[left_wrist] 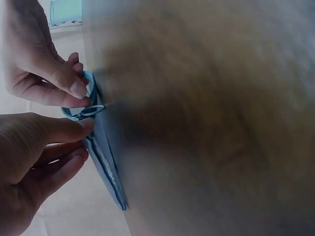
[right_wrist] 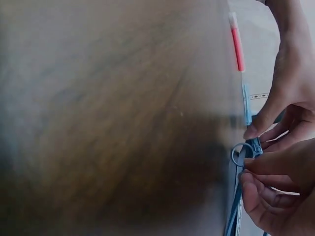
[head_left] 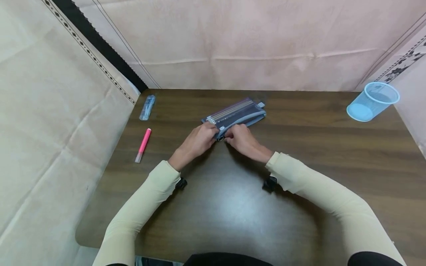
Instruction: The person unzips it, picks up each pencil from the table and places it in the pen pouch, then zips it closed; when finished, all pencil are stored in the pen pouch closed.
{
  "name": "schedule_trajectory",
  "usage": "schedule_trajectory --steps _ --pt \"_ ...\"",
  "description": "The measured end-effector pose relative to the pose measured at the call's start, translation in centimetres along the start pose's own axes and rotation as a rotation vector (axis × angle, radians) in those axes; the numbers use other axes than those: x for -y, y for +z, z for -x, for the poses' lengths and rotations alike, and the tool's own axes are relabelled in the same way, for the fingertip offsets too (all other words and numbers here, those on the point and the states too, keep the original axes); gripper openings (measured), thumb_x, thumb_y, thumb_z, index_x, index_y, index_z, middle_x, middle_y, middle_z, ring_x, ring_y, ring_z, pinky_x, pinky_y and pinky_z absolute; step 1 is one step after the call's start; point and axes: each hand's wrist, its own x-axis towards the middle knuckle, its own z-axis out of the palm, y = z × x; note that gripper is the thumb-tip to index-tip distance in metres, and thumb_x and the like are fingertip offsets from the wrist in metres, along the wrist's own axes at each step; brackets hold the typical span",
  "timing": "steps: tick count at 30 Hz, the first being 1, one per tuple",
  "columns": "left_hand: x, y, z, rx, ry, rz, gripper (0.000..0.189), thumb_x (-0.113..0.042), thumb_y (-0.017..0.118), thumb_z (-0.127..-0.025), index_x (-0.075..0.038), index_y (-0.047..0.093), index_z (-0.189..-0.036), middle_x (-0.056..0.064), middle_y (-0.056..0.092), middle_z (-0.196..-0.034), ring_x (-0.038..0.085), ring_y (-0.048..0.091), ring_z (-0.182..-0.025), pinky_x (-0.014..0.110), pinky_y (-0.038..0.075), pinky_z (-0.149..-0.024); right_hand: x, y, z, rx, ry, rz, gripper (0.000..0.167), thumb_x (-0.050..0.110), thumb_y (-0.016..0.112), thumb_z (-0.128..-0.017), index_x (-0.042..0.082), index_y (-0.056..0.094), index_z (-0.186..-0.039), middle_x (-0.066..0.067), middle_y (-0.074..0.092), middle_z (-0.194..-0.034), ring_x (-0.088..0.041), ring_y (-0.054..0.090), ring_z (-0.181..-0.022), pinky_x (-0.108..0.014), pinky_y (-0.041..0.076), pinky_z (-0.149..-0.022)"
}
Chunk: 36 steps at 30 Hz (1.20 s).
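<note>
A dark blue zip pencil case (head_left: 234, 112) with a printed row of pencils lies at the table's middle, its near edge facing me. At that edge is a zip with a round ring pull (right_wrist: 242, 154). My left hand (head_left: 200, 139) pinches the case's edge just left of the ring, thumb against the zip side. From the right, my right hand (head_left: 244, 140) pinches the edge by the ring, its thumb and fingertips next to it in the right wrist view. In the left wrist view the light blue zip edges (left_wrist: 90, 81) stand apart beside the right hand's fingers.
A pink marker (head_left: 144, 145) with a clear end lies left of the hands. Behind it is a small flat light blue item (head_left: 147, 107). A translucent blue cup (head_left: 372, 101) stands at the table's far right corner. Pale cloth (head_left: 249, 44) hangs behind the wooden table (head_left: 213, 221).
</note>
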Motion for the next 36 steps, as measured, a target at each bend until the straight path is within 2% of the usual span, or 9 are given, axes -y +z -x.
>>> schedule_trajectory --steps 4,8,12,16,19,24,27,31,36 --pt "0.1 -0.3 -0.3 -0.039 0.003 -0.003 0.016 -0.006 0.069 -0.091 -0.001 0.074 -0.106 0.012 0.072 -0.111 0.026 0.064 -0.108 0.039 0.055 -0.096 -0.1 0.0 0.0 -0.007 0.020 -0.006 0.012 0.007 0.069 -0.092 0.007 0.081 -0.094 -0.005 0.077 -0.085 -0.016 0.063 -0.071 -0.035 0.053 -0.069" --pt "0.1 -0.4 -0.3 -0.092 -0.010 0.033 0.015 -0.007 0.065 -0.091 -0.001 0.073 -0.103 0.011 0.073 -0.109 0.024 0.064 -0.107 0.039 0.055 -0.095 -0.1 0.2 -0.1 -0.057 0.038 -0.024 0.010 0.014 0.072 -0.093 0.008 0.080 -0.092 -0.005 0.075 -0.080 -0.016 0.061 -0.067 -0.031 0.049 -0.065" --pt "0.1 -0.3 -0.3 -0.152 -0.028 0.062 0.016 -0.009 0.062 -0.093 -0.002 0.073 -0.102 0.011 0.073 -0.106 0.023 0.064 -0.103 0.038 0.056 -0.092 0.0 0.1 0.0 -0.103 0.088 -0.179 0.014 0.019 0.072 -0.094 0.007 0.081 -0.093 -0.008 0.076 -0.076 -0.017 0.066 -0.063 -0.025 0.050 -0.059" --pt "0.0 -0.3 -0.3 -0.191 -0.045 0.078 0.018 -0.013 0.063 -0.096 -0.001 0.073 -0.106 0.011 0.074 -0.107 0.024 0.064 -0.102 0.038 0.055 -0.092 0.1 -0.2 0.4 -0.126 0.177 -0.386 0.016 0.016 0.071 -0.094 0.003 0.080 -0.098 -0.014 0.077 -0.081 -0.020 0.071 -0.064 -0.028 0.058 -0.059" --pt "-0.1 -0.5 -0.2 -0.214 -0.044 0.079 0.019 -0.013 0.066 -0.096 -0.001 0.074 -0.108 0.012 0.074 -0.107 0.024 0.065 -0.101 0.037 0.055 -0.092 0.1 -0.6 0.7 -0.158 0.188 -0.434 0.015 0.017 0.073 -0.094 0.004 0.080 -0.098 -0.014 0.077 -0.083 -0.019 0.072 -0.065 -0.031 0.059 -0.060" --pt "-0.1 -1.0 0.2 -0.291 -0.009 0.081 0.020 -0.012 0.068 -0.095 0.001 0.075 -0.109 0.012 0.076 -0.106 0.024 0.066 -0.097 0.037 0.057 -0.087 0.3 -1.3 0.9 -0.255 0.098 -0.391 0.013 0.018 0.073 -0.094 0.006 0.079 -0.097 -0.012 0.077 -0.080 -0.019 0.072 -0.066 -0.023 0.055 -0.057" --pt "-0.4 -1.2 0.7 -0.319 0.019 0.085 0.022 -0.013 0.066 -0.097 0.001 0.075 -0.111 0.013 0.076 -0.108 0.023 0.067 -0.098 0.035 0.058 -0.087 0.2 -1.7 1.2 -0.281 0.059 -0.355 0.014 0.018 0.072 -0.095 0.007 0.079 -0.097 -0.010 0.076 -0.079 -0.019 0.071 -0.067 -0.019 0.052 -0.058" --pt "-1.0 -1.2 1.6 -0.285 0.042 0.074 0.024 -0.015 0.066 -0.098 0.001 0.075 -0.113 0.013 0.076 -0.111 0.022 0.067 -0.098 0.035 0.059 -0.088 -0.8 -2.5 1.8 -0.262 0.053 -0.285 0.013 0.018 0.071 -0.095 0.007 0.079 -0.096 -0.009 0.075 -0.077 -0.016 0.067 -0.065 -0.020 0.049 -0.057" --pt "-1.4 -1.5 2.7 -0.252 0.037 0.038 0.022 -0.013 0.067 -0.097 -0.001 0.076 -0.113 0.011 0.076 -0.111 0.022 0.067 -0.097 0.035 0.059 -0.088 -4.3 -4.6 2.9 -0.275 0.081 -0.185 0.012 0.015 0.072 -0.094 0.006 0.080 -0.095 -0.010 0.074 -0.075 -0.005 0.060 -0.058 -0.019 0.046 -0.054"
